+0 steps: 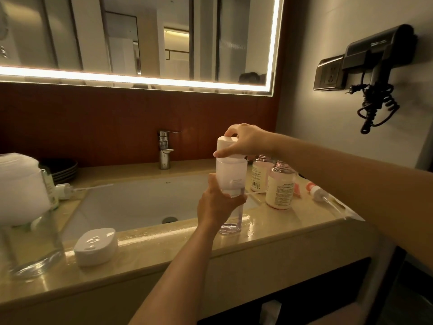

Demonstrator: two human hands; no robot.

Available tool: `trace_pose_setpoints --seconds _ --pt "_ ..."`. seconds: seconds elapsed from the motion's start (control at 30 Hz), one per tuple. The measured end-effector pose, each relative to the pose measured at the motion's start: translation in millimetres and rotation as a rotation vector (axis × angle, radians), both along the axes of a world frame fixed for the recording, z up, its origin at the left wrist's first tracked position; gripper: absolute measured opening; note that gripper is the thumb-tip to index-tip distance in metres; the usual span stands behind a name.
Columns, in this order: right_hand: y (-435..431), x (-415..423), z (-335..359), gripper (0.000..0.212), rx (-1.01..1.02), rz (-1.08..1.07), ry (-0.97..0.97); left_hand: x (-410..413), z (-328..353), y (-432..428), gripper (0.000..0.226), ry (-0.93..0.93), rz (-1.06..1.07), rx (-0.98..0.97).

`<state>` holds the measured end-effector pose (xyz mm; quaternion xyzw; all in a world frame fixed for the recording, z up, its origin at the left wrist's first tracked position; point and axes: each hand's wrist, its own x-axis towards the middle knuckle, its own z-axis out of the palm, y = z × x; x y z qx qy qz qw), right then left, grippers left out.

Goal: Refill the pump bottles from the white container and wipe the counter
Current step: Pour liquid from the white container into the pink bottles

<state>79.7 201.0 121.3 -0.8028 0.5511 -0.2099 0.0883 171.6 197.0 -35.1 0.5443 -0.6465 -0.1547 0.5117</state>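
A bathroom vanity runs under a lit mirror [140,36], with a beige stone table [293,221] set around a white sink [131,202] and a chrome faucet [164,151] behind it. A dark hair dryer [379,55] hangs on the wall to the right.

At the front right corner of the sink, a clear bottle [230,225] stands upright on the table. The left hand [218,207] is wrapped around its upper part, fingers curled tight on it. Directly above it is the white container [230,172], translucent and held roughly upright, its lower end meeting the bottle where the left hand hides the join. The right hand [246,140] comes over from the right and pinches the container's white top between thumb and fingers.

Just behind and to the right stand two pump bottles with bare threaded necks and cream labels: the nearer pump bottle [280,188] and the farther pump bottle [259,175], close together. A loose pump head [316,191] lies on the table further right, its tube pointing toward the table's edge.

On the front rim left of the sink sits a white lid [96,246], and beside it, at the far left, a glass jar [30,242].
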Motion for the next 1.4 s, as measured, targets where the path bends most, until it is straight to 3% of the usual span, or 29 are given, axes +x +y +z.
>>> trace_pose_setpoints --seconds 0.13,0.27,0.37,0.57,0.83,0.9,1.07,1.23,1.4 --pt "-6.3 -13.4 -5.1 0.061 -0.106 -0.039 -0.296 0.1 -1.0 -1.4 0.072 -0.002 0.001 -0.002" --pt "-22.2 -39.0 -29.4 0.063 -0.234 -0.293 -0.363 -0.4 -2.7 -2.9 0.073 -0.008 0.011 -0.027" --pt "-25.0 -54.7 -68.0 0.063 -0.106 -0.429 -0.258 -0.8 -3.6 -3.0 0.074 -0.006 0.013 -0.037" --pt "-24.4 -58.4 -162.5 0.067 0.101 -0.367 -0.016 -3.0 -5.5 -4.6 0.075 -0.019 0.038 -0.033" --pt "-24.7 -54.2 -183.7 0.071 -0.006 -0.394 0.151 -5.6 -8.0 -6.5 0.076 -0.007 0.060 -0.051" --pt "-25.0 -62.0 -184.9 0.069 -0.136 -0.413 0.083 -6.1 -8.2 -7.6 0.076 -0.011 0.072 -0.052" --pt "-29.3 -86.0 -181.9 0.053 -0.518 -0.545 -0.415 -10.6 -8.2 -8.8 0.075 -0.024 0.114 -0.062" --pt "-45.4 -103.4 -174.6 0.089 -0.338 -0.652 -0.508 -15.5 -7.1 -13.3 0.074 -0.026 0.145 -0.067" --pt "-67.4 -107.6 -167.2 0.105 -0.195 -0.571 -0.694 -20.8 -8.4 -22.1 0.074 -0.014 0.187 -0.061"
